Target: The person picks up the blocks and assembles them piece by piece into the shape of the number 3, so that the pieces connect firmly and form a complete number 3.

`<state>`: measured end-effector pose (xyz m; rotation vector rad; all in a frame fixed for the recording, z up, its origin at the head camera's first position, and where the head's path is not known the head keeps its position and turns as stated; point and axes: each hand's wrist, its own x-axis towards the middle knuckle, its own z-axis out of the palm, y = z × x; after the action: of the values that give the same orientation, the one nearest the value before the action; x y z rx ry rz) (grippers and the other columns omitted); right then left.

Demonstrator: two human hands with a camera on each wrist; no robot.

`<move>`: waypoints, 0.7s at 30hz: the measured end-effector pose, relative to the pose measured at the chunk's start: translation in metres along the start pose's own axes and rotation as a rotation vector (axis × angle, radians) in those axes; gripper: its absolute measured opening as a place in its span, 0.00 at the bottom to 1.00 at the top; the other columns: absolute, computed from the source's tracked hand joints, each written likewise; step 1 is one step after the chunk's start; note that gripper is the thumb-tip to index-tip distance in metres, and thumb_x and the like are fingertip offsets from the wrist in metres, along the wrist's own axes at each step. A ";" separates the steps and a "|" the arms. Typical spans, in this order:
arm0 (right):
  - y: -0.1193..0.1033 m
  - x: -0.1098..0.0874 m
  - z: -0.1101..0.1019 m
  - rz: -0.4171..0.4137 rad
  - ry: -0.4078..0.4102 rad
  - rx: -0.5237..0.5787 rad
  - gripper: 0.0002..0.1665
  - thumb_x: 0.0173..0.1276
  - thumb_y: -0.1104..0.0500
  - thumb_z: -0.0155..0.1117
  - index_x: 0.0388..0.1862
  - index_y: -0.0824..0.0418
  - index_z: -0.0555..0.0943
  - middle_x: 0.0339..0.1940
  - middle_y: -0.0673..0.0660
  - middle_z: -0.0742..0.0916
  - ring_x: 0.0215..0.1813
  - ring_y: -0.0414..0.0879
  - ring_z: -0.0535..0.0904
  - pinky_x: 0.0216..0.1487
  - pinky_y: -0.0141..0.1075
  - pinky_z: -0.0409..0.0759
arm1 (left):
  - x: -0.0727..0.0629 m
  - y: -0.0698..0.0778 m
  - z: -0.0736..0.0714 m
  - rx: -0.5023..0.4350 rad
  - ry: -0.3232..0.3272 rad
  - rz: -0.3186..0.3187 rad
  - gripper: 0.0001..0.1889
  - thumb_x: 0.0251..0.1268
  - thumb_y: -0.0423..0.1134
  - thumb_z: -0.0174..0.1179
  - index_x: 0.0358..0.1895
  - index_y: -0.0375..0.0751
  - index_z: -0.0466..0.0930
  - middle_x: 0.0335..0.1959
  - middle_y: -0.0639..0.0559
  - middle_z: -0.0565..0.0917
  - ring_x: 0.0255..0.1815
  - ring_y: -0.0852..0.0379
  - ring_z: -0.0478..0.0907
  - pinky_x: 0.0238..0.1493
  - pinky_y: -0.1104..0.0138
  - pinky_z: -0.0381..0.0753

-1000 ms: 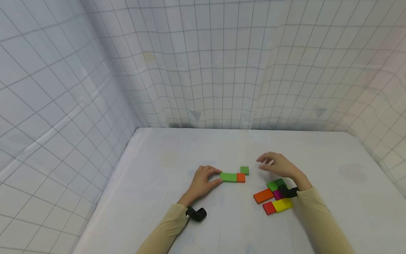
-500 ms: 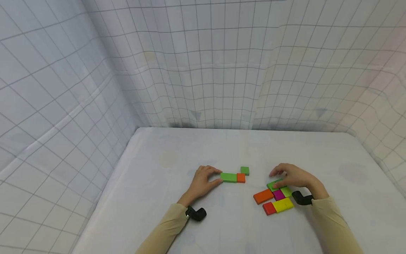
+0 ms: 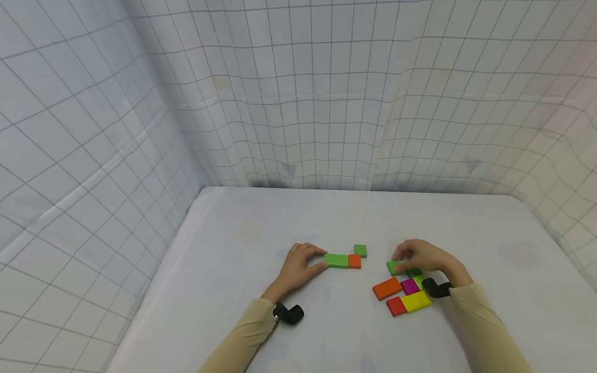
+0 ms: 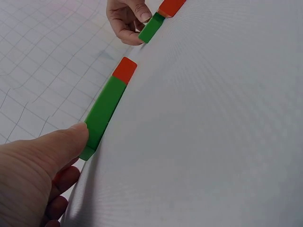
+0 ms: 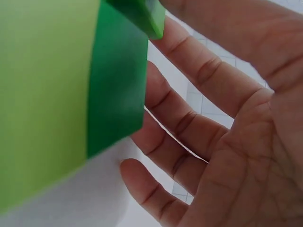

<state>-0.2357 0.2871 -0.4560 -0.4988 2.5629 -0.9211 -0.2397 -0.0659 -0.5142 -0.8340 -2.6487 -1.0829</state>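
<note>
My left hand (image 3: 298,267) holds the left end of a long green block (image 3: 337,260) between thumb and forefinger. A small orange block (image 3: 355,261) lies against its right end, and a green square block (image 3: 360,250) sits just behind that. On the right, my right hand (image 3: 422,255) pinches a small bright green block (image 3: 393,267) with thumb and forefinger, at the back of a group of blocks. In the right wrist view this block (image 5: 156,21) shows at the top, beside a dark green block (image 5: 118,75) and a lime block (image 5: 42,104).
In front of my right hand lie an orange block (image 3: 387,288), a magenta block (image 3: 410,286), a red block (image 3: 396,306) and a yellow block (image 3: 416,301). A white cloth covers the table (image 3: 261,217). Gridded curtains (image 3: 298,103) hang behind and at both sides.
My right hand has come back and right to the group, then pinched the bright green block and drawn it slightly left, off the dark green one. My left hand has stayed still.
</note>
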 end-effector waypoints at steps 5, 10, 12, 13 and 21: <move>-0.004 0.003 0.002 -0.008 0.010 0.000 0.11 0.58 0.53 0.72 0.36 0.56 0.82 0.30 0.51 0.78 0.36 0.48 0.71 0.36 0.41 0.72 | 0.000 0.001 -0.001 -0.005 -0.005 -0.012 0.15 0.58 0.45 0.67 0.49 0.48 0.83 0.45 0.55 0.81 0.47 0.54 0.69 0.51 0.58 0.66; -0.009 0.006 0.007 -0.017 0.033 0.006 0.13 0.60 0.53 0.70 0.39 0.58 0.82 0.28 0.51 0.77 0.33 0.47 0.71 0.34 0.39 0.72 | 0.000 0.002 -0.001 -0.009 -0.006 -0.018 0.15 0.58 0.45 0.67 0.49 0.48 0.83 0.45 0.55 0.81 0.48 0.54 0.69 0.51 0.58 0.66; -0.011 0.006 0.009 -0.020 0.035 0.005 0.14 0.60 0.52 0.71 0.40 0.58 0.81 0.28 0.51 0.78 0.34 0.47 0.71 0.34 0.39 0.72 | 0.000 0.001 -0.001 -0.010 -0.005 -0.015 0.15 0.58 0.45 0.67 0.49 0.48 0.83 0.45 0.55 0.81 0.48 0.54 0.69 0.51 0.58 0.66; -0.011 0.005 0.010 -0.024 0.036 -0.001 0.14 0.59 0.52 0.71 0.40 0.58 0.81 0.29 0.50 0.78 0.34 0.47 0.71 0.34 0.40 0.73 | 0.000 0.001 -0.001 -0.011 -0.004 -0.015 0.15 0.58 0.45 0.67 0.49 0.48 0.83 0.46 0.55 0.81 0.48 0.54 0.69 0.51 0.58 0.66; -0.018 0.002 0.015 -0.039 0.041 -0.032 0.19 0.54 0.55 0.75 0.43 0.60 0.82 0.32 0.50 0.80 0.37 0.46 0.74 0.39 0.40 0.75 | -0.001 0.001 0.000 -0.009 -0.003 -0.006 0.15 0.58 0.45 0.67 0.49 0.48 0.83 0.45 0.55 0.81 0.47 0.54 0.69 0.51 0.57 0.66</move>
<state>-0.2274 0.2649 -0.4551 -0.5459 2.6174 -0.9142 -0.2384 -0.0658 -0.5135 -0.8305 -2.6529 -1.0966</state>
